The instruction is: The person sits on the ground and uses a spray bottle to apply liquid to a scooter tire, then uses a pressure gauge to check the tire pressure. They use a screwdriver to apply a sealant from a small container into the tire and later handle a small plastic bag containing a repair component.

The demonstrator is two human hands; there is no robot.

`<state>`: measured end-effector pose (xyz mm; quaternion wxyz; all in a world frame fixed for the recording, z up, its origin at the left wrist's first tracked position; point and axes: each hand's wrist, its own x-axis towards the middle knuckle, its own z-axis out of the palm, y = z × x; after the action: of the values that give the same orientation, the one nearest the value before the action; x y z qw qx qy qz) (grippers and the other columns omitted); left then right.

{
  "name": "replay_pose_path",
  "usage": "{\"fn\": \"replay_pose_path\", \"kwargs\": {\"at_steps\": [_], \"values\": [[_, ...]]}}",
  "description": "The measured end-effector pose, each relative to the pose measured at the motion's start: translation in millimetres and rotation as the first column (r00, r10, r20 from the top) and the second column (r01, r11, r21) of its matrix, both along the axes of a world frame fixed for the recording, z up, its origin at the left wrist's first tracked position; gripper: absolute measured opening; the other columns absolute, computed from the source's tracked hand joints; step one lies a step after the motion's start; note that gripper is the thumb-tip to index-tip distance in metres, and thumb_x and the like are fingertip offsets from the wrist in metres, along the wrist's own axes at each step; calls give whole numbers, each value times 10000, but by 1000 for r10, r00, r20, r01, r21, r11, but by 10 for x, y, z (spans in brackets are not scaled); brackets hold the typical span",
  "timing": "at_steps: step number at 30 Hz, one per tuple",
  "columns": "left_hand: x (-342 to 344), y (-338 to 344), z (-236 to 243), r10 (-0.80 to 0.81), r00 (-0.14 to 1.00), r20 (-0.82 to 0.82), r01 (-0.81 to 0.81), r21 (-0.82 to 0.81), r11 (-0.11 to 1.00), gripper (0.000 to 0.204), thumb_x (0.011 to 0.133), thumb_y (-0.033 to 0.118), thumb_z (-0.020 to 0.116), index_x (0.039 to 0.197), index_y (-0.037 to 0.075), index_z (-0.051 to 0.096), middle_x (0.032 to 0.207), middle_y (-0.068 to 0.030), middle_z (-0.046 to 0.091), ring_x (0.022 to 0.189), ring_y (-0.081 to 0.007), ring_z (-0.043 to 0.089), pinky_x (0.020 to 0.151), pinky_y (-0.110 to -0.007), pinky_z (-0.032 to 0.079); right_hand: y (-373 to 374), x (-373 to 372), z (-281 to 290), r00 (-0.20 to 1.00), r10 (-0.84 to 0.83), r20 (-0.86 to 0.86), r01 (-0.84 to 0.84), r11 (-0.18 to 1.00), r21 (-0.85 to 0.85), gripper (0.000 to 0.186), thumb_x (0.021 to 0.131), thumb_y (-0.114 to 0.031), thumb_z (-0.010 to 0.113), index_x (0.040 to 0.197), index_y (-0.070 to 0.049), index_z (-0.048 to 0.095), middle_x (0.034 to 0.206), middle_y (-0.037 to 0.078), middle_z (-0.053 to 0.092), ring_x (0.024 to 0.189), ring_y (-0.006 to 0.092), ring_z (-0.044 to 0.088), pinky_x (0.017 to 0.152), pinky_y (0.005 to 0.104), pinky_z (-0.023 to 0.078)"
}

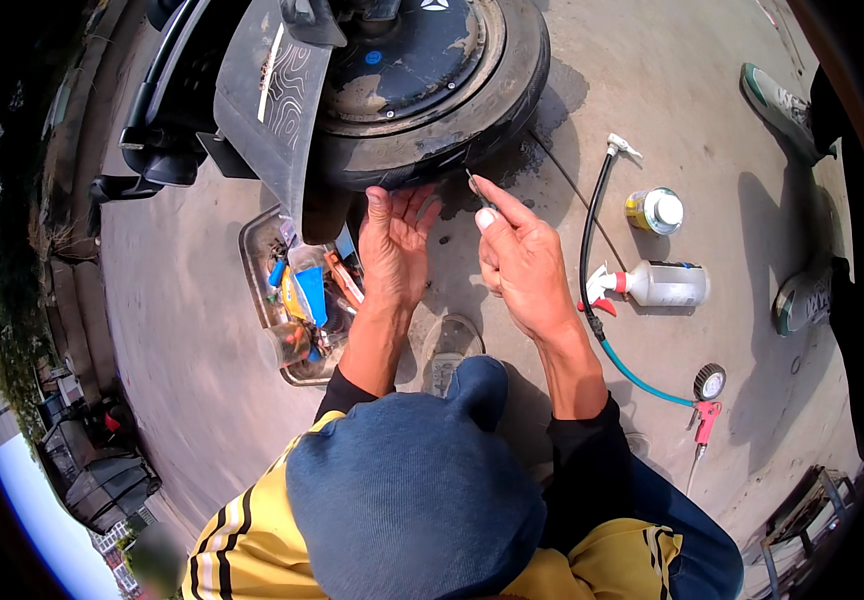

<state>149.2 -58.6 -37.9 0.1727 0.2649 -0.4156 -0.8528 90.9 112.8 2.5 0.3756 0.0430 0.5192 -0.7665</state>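
A worn black tyre [432, 152] on a wheel with a dark, muddy hub cover [402, 65] fills the upper middle. My left hand [396, 245] is open and palm up beneath the tyre, its thumb and fingers at the lower edge of the rubber, seemingly touching it. Pinched in my right hand [522, 245] is a thin pointed tool [474, 184], its tip beside the tyre's tread. Whether the tip touches the rubber I cannot tell. A black mudguard [277, 110] with pale line patterns stands left of the wheel.
A tray [250, 262] of tools and packets lies at left. On the right are a can [655, 211], a spray bottle [664, 284] on its side and an air hose [586, 245] with a gauge [709, 383]. Another person's shoes [780, 105] stand at far right.
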Motion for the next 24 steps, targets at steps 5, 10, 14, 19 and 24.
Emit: {"fn": "replay_pose_path", "kwargs": {"at_steps": [5,10,14,19,24], "values": [[-187,-76,155,66,993,95,-52,-141,989,576,1043,574,654,1361,94,639,1263,-102,739,1230,-263,683,1108,-468,503,-24,9,-81,943,48,-328,21,979,204,461,1080,-155,603,1528,-48,580,735,39,598,617,133,497,628,352,496],[-256,-123,160,101,987,129,-76,-182,980,520,1049,544,630,1305,91,648,1245,-91,743,1199,-267,696,1093,-465,500,-79,39,15,796,160,-584,132,895,425,429,1064,-151,610,1489,-92,616,822,222,706,712,369,683,691,488,529],[-327,-69,183,116,982,151,-88,-178,980,541,1066,558,573,1313,83,649,1266,-101,736,1197,-272,690,1106,-471,480,-95,82,-32,637,247,-730,274,813,514,406,1055,-150,618,1457,-101,635,891,269,721,883,497,692,745,564,530],[-204,-14,216,2,984,181,21,-124,992,651,1054,654,551,1349,82,648,1340,-121,703,1258,-265,643,1114,-470,470,-84,80,-144,913,-17,-407,102,977,186,451,1083,-177,612,1506,-24,578,763,84,681,629,237,644,615,392,527],[-131,116,108,-94,986,140,100,-36,994,632,1082,626,540,1372,68,603,1320,-145,684,1250,-261,638,1062,-420,488,-24,130,32,951,-69,302,167,935,-312,410,1126,-210,587,1508,-63,598,709,-48,473,554,45,394,497,249,349]]}}
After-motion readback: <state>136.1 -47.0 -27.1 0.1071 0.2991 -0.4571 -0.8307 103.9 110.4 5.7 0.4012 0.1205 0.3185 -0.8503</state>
